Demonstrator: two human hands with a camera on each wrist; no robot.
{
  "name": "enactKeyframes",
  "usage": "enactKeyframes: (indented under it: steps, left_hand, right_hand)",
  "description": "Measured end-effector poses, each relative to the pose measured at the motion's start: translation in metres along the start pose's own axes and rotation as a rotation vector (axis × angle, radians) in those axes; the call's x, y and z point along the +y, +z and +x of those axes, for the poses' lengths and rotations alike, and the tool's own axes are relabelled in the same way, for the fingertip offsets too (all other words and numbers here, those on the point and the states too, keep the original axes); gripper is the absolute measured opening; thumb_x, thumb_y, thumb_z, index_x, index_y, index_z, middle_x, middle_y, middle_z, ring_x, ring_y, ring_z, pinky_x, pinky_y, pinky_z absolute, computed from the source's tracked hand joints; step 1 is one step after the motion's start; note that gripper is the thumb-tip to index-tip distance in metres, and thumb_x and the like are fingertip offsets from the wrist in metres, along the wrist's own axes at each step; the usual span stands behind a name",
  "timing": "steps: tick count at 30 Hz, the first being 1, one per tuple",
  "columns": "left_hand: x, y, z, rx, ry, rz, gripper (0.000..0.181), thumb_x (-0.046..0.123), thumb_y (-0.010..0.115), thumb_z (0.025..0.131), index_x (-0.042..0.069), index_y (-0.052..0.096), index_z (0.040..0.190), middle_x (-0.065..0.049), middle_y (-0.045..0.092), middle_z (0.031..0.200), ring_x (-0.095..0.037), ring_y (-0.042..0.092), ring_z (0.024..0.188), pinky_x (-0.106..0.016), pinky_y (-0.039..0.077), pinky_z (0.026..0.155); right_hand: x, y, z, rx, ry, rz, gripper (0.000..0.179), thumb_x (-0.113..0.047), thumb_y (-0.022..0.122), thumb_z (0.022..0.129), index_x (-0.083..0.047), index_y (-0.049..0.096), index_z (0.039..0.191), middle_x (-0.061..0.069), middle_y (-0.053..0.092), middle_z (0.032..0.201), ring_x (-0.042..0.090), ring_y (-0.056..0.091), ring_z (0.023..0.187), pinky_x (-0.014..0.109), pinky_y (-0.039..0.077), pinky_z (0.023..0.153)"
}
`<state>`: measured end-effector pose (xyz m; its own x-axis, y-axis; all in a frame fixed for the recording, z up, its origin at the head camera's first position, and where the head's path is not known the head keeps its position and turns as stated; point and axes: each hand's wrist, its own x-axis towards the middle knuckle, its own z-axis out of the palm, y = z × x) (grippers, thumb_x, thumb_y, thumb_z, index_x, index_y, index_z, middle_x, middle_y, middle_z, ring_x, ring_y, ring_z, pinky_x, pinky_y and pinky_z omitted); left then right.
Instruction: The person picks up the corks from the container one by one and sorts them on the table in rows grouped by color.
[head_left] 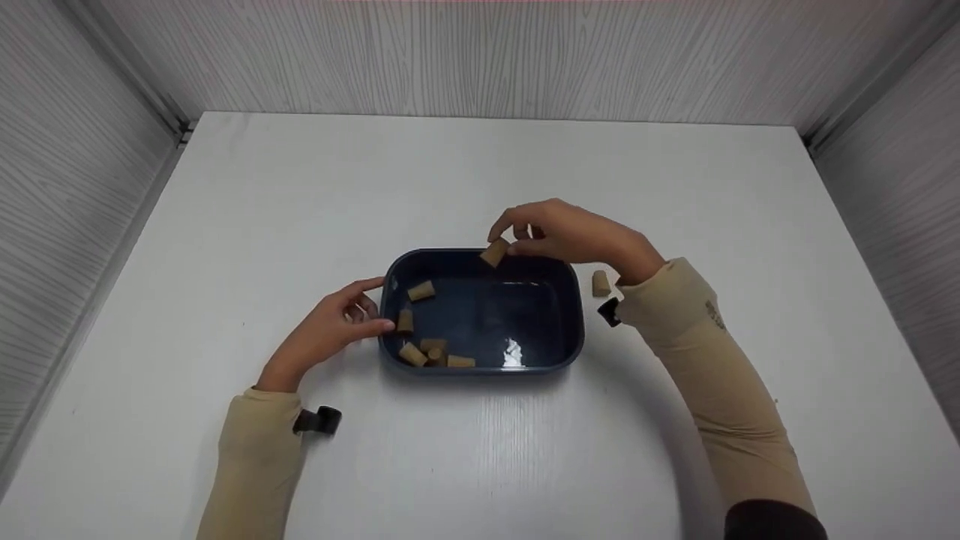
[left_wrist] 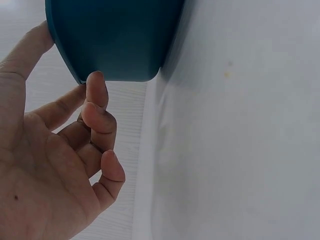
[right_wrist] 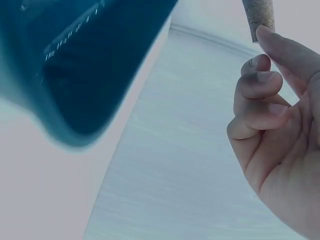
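A dark blue rectangular container (head_left: 480, 371) holds several tapered corks, most of them gathered toward its left side, one of them a cork (head_left: 421, 291) near the back left. My left hand (head_left: 330, 326) holds the container's left rim, thumb over the edge and index finger farther back; in the left wrist view its other fingers curl beside the teal-looking wall (left_wrist: 120, 40). Above the back rim, my right hand (head_left: 574, 232) pinches a tilted cork (head_left: 494, 253) between thumb and index finger. That cork (right_wrist: 260, 17) is cut off at the top of the right wrist view.
One cork (head_left: 601, 283) stands on the white table (head_left: 300, 180) just right of the container, near the right wrist's black camera mount (head_left: 610, 312). Another black mount (head_left: 319, 420) sits on the left wrist. Pale wood-grain panels (head_left: 465, 60) border the back and sides.
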<state>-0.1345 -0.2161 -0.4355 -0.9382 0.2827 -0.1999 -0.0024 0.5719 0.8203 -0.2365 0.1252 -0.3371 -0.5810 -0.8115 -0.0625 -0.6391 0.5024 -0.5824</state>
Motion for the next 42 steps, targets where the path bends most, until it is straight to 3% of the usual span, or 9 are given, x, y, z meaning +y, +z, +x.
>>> enactKeyframes:
  steps: [19, 26, 34, 42]
  left_hand:
    - [0.001, -0.001, 0.003, -0.001, 0.005, 0.0, 0.07, 0.039, 0.071, 0.087, 0.017, 0.042, 0.146, -0.007, 0.056, 0.102, -0.018, 0.049, 0.081, -0.028, 0.04, 0.065]
    - [-0.001, 0.0, 0.002, 0.0, 0.005, 0.008, 0.07, 0.04, 0.072, 0.086, 0.017, 0.042, 0.146, -0.006, 0.056, 0.101, -0.018, 0.05, 0.081, -0.028, 0.04, 0.065]
    - [0.0, 0.0, 0.0, -0.001, -0.005, 0.01, 0.07, 0.038, 0.071, 0.087, 0.016, 0.041, 0.146, -0.008, 0.056, 0.102, -0.018, 0.049, 0.081, -0.028, 0.04, 0.065]
    - [0.001, 0.0, 0.002, 0.001, -0.002, 0.011, 0.069, 0.04, 0.071, 0.087, 0.018, 0.042, 0.146, -0.006, 0.057, 0.101, -0.018, 0.05, 0.081, -0.027, 0.04, 0.064]
  right_hand:
    - [0.038, -0.027, -0.057, 0.094, 0.139, -0.036, 0.026, -0.011, 0.062, 0.095, -0.016, 0.064, 0.12, 0.006, 0.059, 0.088, 0.018, 0.051, 0.072, 0.029, 0.043, 0.067]
    - [0.061, -0.024, -0.075, 0.108, 0.214, -0.023, 0.026, -0.01, 0.06, 0.095, -0.02, 0.064, 0.119, 0.005, 0.059, 0.089, 0.018, 0.05, 0.073, 0.028, 0.042, 0.065]
    - [0.078, -0.015, -0.091, 0.065, 0.28, -0.01, 0.027, -0.01, 0.059, 0.096, -0.02, 0.063, 0.121, 0.007, 0.059, 0.09, 0.018, 0.048, 0.072, 0.028, 0.041, 0.064]
    - [0.088, -0.009, -0.105, 0.043, 0.29, 0.002, 0.026, -0.009, 0.059, 0.096, -0.02, 0.063, 0.12, 0.006, 0.058, 0.09, 0.018, 0.048, 0.073, 0.027, 0.042, 0.064]
